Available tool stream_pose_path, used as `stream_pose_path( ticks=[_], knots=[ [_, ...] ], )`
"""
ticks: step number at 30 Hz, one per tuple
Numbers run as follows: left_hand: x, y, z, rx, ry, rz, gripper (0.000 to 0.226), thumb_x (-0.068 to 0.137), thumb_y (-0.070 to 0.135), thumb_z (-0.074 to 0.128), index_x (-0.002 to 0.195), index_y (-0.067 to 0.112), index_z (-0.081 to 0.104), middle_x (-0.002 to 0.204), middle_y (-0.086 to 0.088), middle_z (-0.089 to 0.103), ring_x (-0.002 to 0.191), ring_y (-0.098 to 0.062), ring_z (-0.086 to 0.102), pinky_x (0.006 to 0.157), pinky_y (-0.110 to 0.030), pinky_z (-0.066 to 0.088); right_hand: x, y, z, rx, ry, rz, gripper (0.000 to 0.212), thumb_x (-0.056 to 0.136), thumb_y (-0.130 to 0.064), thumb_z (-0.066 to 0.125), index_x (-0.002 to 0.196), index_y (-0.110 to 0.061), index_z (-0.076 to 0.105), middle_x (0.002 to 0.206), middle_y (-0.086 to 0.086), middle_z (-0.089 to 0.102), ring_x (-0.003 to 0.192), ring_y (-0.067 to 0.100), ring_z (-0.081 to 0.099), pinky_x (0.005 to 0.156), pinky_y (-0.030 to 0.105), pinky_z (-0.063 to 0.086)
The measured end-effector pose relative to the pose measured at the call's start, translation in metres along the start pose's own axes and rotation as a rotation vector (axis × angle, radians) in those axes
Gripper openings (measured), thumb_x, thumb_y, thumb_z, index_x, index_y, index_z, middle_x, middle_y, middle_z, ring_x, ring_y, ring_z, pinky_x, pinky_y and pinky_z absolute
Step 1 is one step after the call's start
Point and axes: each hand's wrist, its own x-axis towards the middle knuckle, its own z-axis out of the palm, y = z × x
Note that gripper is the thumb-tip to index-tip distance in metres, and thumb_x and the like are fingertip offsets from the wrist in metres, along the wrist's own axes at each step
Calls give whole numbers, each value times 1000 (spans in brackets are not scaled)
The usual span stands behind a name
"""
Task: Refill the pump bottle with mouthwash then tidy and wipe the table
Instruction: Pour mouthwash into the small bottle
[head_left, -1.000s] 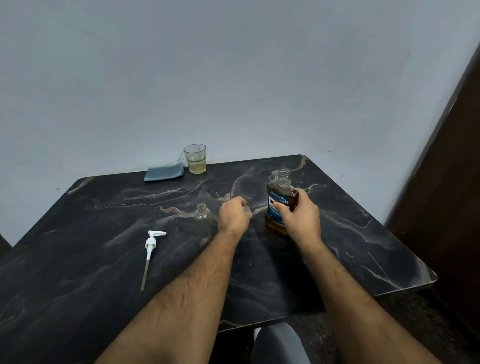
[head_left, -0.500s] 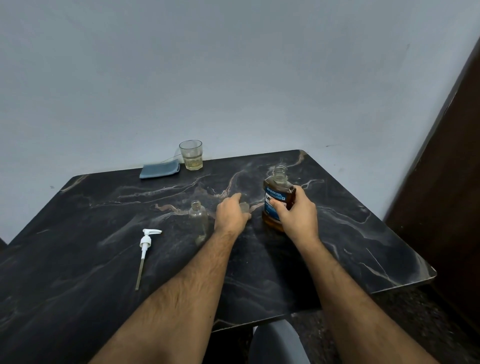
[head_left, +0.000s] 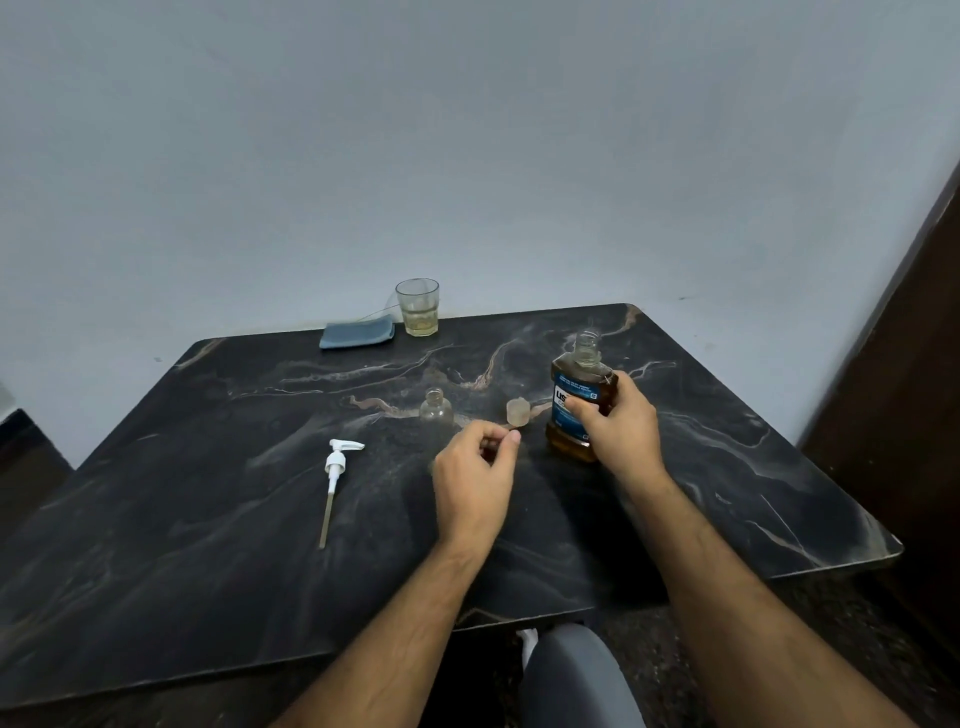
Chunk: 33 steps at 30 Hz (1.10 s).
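Note:
An uncapped mouthwash bottle (head_left: 582, 402) with amber liquid and a blue label stands on the dark marble table (head_left: 208, 493); my right hand (head_left: 618, 428) grips its body. Its clear cap (head_left: 518, 412) lies on the table just left of it. My left hand (head_left: 475, 480) hovers a little nearer than the cap, fingers loosely curled, holding nothing. A small clear pump bottle (head_left: 436, 408), open at the neck, stands left of the cap. Its white pump head (head_left: 335, 478) with dip tube lies further left.
A glass (head_left: 418, 306) with a little pale liquid stands at the table's far edge by the wall, next to a folded blue cloth (head_left: 357, 332). A dark door or panel (head_left: 904, 389) rises at the right. My knee (head_left: 576, 675) shows below the table's near edge.
My left hand has let go of the clear cap, leaving it on the table, and drawn back toward me. The right hand stays on the mouthwash bottle.

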Motion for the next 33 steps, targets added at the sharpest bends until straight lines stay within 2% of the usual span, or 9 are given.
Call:
stream_pose_path(
  ticks=[3, 7, 12, 15, 18, 22, 25, 30, 33],
  knots=[
    [-5, -11, -17, -22, 117, -37, 23, 81, 34, 77, 74, 27, 57, 70, 7, 60, 67, -6, 57, 61, -20, 45, -9, -3, 4, 35, -17, -10, 38, 86, -23, 74, 120, -23, 57, 114, -9, 64, 105, 7, 57, 96, 36, 52],
    [2, -24, -32, -32, 250, -73, 34, 75, 33, 82, 94, 26, 55, 91, 8, 59, 82, -10, 56, 77, -25, 47, -19, -4, 7, 56, -18, -58, 34, 85, -21, 74, 115, -24, 58, 102, -16, 60, 100, 7, 59, 89, 29, 50],
    [17, -38, -37, -8, 172, -101, 68, 73, 34, 84, 130, 20, 51, 125, 5, 55, 117, -12, 51, 100, -36, 46, -26, -2, 13, 125, -49, -69, 34, 86, -23, 74, 116, -27, 57, 112, -9, 65, 107, 9, 61, 92, 31, 52],
    [23, -42, -38, -3, 114, -124, 74, 74, 36, 83, 137, 20, 49, 135, 3, 54, 125, -13, 51, 106, -40, 44, -27, 0, 14, 147, -67, -77, 38, 86, -23, 75, 120, -22, 58, 117, -7, 66, 110, 10, 61, 95, 34, 52],
    [24, -45, -37, -15, 92, -121, 70, 75, 35, 83, 136, 20, 53, 130, 4, 61, 122, -10, 55, 105, -37, 45, -27, 2, 15, 170, -98, -75, 40, 85, -24, 75, 121, -23, 57, 116, -9, 65, 111, 10, 61, 95, 34, 52],
    [24, -45, -37, -14, 44, -122, 62, 79, 27, 81, 135, 20, 55, 129, 6, 64, 120, -6, 56, 96, -16, 39, -26, 2, 16, 206, -110, -50, 34, 86, -23, 74, 114, -29, 56, 108, -14, 65, 105, 8, 63, 94, 35, 52],
    [25, -45, -37, -21, 24, -129, 59, 81, 26, 79, 135, 19, 55, 128, 5, 65, 118, -6, 59, 94, -16, 40, -28, 4, 20, 207, -112, -41, 44, 82, -22, 79, 120, -23, 57, 110, -9, 69, 104, 8, 65, 96, 40, 53],
    [24, -45, -40, -72, 15, -118, 56, 82, 21, 78, 134, 15, 56, 124, 6, 66, 108, 0, 60, 76, 5, 38, -30, 0, 24, 198, -110, -36, 42, 83, -18, 78, 118, -26, 56, 108, -13, 68, 103, 5, 64, 98, 40, 52],
    [23, -45, -42, -112, -2, -93, 54, 80, 20, 80, 131, 19, 60, 118, 12, 66, 104, 4, 60, 82, -2, 45, -30, -6, 25, 149, -126, -84, 42, 81, -16, 79, 111, -36, 56, 106, -13, 68, 103, 5, 64, 98, 40, 52]
  ],
)
